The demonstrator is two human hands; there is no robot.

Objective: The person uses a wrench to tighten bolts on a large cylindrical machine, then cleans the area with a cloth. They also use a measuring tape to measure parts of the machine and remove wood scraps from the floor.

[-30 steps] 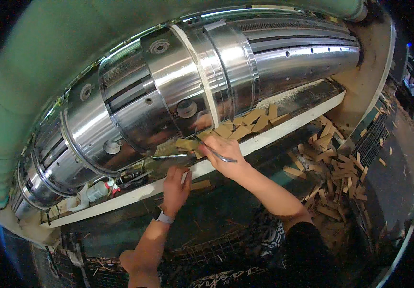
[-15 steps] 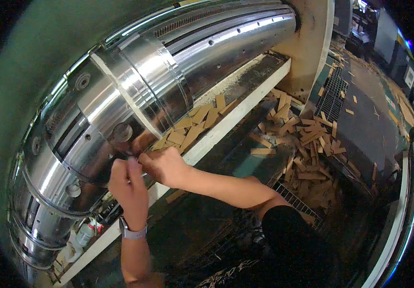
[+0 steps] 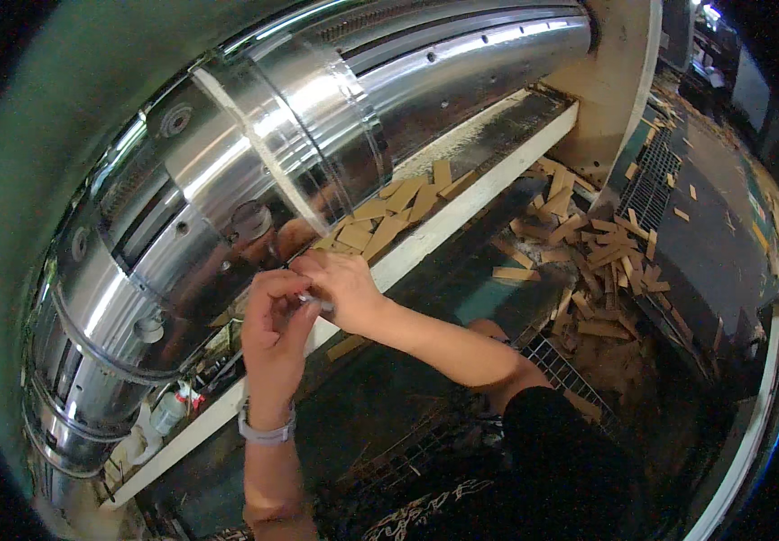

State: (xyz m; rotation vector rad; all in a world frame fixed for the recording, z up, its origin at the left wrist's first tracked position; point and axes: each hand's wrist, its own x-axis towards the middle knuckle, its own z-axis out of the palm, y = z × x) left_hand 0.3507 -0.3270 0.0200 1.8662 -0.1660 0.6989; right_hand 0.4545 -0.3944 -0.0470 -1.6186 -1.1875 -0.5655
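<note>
My left hand (image 3: 274, 317), with a pale watch on its wrist, is closed with its thumb and fingertips drawn together. Right against it, my right hand (image 3: 344, 287) is closed too, palm side mostly hidden. Between the two sets of fingers shows a small silvery piece (image 3: 315, 302); its kind is too small to tell, and both hands appear to grip it. Just beyond the hands lies a large shiny metal cylinder (image 3: 227, 171) with slots, screw holes and raised bands. A round knob-like fitting (image 3: 250, 220) sits on its near side.
Brown cardboard scraps (image 3: 389, 216) lie on the ledge behind a white beam (image 3: 443, 219) running below the cylinder. More scraps (image 3: 601, 261) are heaped on the floor at right, near metal grating (image 3: 653, 180). A clear bottle (image 3: 168, 413) stands at lower left.
Both hands have drawn slightly rightward, away from the cylinder's fitting. The small silvery piece now shows between the fingers. The whole view has shifted a little.
</note>
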